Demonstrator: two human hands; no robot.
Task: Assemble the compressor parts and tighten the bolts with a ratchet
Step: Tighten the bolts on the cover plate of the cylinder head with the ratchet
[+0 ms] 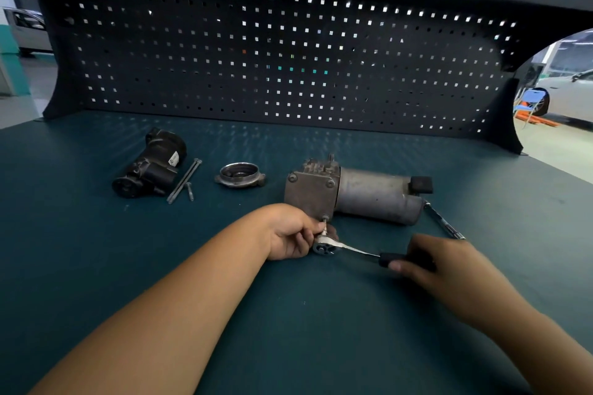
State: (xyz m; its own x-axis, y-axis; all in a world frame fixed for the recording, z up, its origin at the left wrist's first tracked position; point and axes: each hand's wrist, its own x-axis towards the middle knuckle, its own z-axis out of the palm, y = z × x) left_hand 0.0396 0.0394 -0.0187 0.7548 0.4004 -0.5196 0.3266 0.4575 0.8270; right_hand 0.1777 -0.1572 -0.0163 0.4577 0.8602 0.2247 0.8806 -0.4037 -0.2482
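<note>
I judge mid-task: compressor body point(349, 196) at table point(288, 314) centre; left hand point(292, 234) pinches ratchet point(346, 248) head onto its near-corner bolt point(325, 220); right hand point(442, 263) curls round the handle; black housing point(149, 163), cap point(240, 175), loose bolts point(184, 181) unfitted toward left edge.

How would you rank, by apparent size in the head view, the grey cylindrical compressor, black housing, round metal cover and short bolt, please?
1. grey cylindrical compressor
2. black housing
3. round metal cover
4. short bolt
</note>
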